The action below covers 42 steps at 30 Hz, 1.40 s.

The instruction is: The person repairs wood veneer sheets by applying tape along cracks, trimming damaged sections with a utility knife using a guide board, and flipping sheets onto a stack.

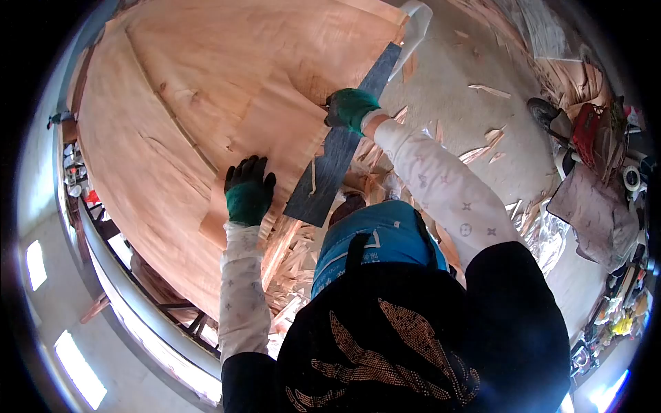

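My left hand [248, 191], in a green and black glove, lies flat with fingers spread on a large sheet of thin tan wood veneer [200, 76]. My right hand [350, 110], gloved the same way, is at the sheet's edge beside a dark grey board [322, 180]. Its fingers are curled and closed over something at that edge, which the glove hides. The dark board runs slantwise along the edge of the veneer, under my right hand. A thin light strip [313, 176] lies on the board.
Torn veneer scraps [485, 146] lie on the concrete floor [447, 89] at the right. Beyond them stands a vehicle with a wheel [544, 113] and a draped cloth [595, 213]. Clear plastic [414, 31] hangs near the sheet's top corner.
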### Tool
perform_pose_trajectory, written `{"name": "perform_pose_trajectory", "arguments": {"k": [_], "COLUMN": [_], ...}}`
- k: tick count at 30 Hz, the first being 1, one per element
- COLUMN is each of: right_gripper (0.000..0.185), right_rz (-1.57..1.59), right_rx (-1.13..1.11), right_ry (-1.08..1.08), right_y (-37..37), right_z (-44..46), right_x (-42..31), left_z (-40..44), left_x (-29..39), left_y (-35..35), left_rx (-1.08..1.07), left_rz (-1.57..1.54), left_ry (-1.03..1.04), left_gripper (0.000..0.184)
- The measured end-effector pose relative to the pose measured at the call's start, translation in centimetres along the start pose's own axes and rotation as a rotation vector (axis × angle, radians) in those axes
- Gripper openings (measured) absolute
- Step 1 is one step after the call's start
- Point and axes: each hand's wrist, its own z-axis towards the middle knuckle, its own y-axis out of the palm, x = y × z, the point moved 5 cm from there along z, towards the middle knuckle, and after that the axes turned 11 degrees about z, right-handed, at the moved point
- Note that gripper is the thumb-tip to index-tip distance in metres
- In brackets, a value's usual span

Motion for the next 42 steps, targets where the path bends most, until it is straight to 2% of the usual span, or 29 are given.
{"name": "perform_pose_trajectory", "arguments": {"k": [3, 6, 9, 13, 14, 17, 20, 23, 24, 25, 26, 27, 29, 30, 32, 33, 35, 39, 40, 41, 42], "right_gripper": [0.026, 0.026, 0.027, 0.029, 0.029, 0.037, 0.037, 0.03, 0.027, 0.027, 0.031, 0.036, 0.043, 0.045, 0.045, 0.046, 0.04, 0.031, 0.028, 0.027, 0.027], "right_rz": [0.007, -0.006, -0.037, -0.081, -0.093, -0.068, 0.064, 0.072, -0.061, -0.189, -0.104, -0.213, -0.124, 0.002, 0.555, 0.98, 0.825, 0.294, 0.054, 0.075, 0.095], "right_rx": [0.029, 0.039, -0.034, -0.024, -0.022, -0.098, -0.105, 0.219, 0.224, 0.325, 0.342, 0.39, 0.347, 0.384, 0.364, 0.302, 0.217, 0.647, 0.6, 0.595, 0.588], "right_ry": [0.017, 0.02, 0.066, 0.082, 0.08, 0.17, 0.162, 0.005, 0.136, -0.032, 0.176, 0.241, 0.337, 0.062, -0.056, 0.107, 0.177, -0.166, -0.206, -0.148, -0.09], "right_y": [0.5, 1.1, 0.4, 0.4, 0.3, -0.1, -1.2, -5.1, -6.5, -8.2, -9.2, -8.9, -7.5, -5.3, -2.8, -1.5, 2.5, 5.9, 8.0, 8.4, 8.7], "right_z": [-0.3, 0.2, -0.3, -0.2, -0.3, -0.5, -0.8, -3.6, -4.6, -6.8, -8.5, -9.4, -10.4, -10.5, -12.2, -12.7, -10.8, -5.7, -3.5, -2.7, -1.9], "right_x": [0.1, 0.6, -0.3, -0.3, -0.5, -0.7, 0.1, 4.1, 5.7, 6.0, 6.9, 8.4, 8.4, 8.2, 3.5, -1.6, -4.8, -10.5, -10.3, -11.1, -11.8], "left_z": [-0.2, 0.9, 4.3, 7.8, 8.0, 7.6, 7.2, 7.2, 7.3, 7.2, 6.8, 6.7, 7.0, 6.7, 6.6, 6.6, 6.7, 6.5, 6.8, 7.0, 7.0], "left_x": [-0.3, -1.0, -0.8, -0.1, -0.3, -0.7, -1.0, -1.2, -1.2, -1.2, -1.2, -1.2, -1.4, -1.4, -1.6, -1.6, -2.0, -3.3, -3.7, -3.9, -3.9], "left_y": [0.2, -0.1, -2.4, -1.6, -0.2, 2.5, 3.7, 4.2, 4.3, 4.3, 4.2, 4.4, 5.0, 5.2, 5.3, 5.3, 5.5, 6.1, 6.8, 7.1, 7.5], "left_rx": [0.001, -0.132, 0.008, 0.24, 0.179, 0.265, 0.246, 0.239, 0.266, 0.285, 0.304, 0.295, 0.296, 0.327, 0.338, 0.341, 0.334, 0.342, 0.357, 0.372, 0.382], "left_rz": [0.018, -0.117, -0.153, -0.048, -0.063, -0.1, -0.075, -0.108, -0.112, -0.118, -0.125, -0.117, -0.095, -0.082, -0.09, -0.097, -0.154, -0.403, -0.46, -0.52, -0.448], "left_ry": [0.016, -0.005, -0.022, 0.188, 0.181, 0.184, 0.152, 0.136, 0.136, 0.139, 0.143, 0.138, 0.124, 0.109, 0.094, 0.09, 0.091, 0.107, 0.103, 0.1, 0.115], "left_gripper": [0.038, 0.038, 0.033, 0.045, 0.05, 0.05, 0.049, 0.048, 0.048, 0.048, 0.048, 0.049, 0.049, 0.049, 0.048, 0.048, 0.048, 0.053, 0.052, 0.052, 0.056]}}
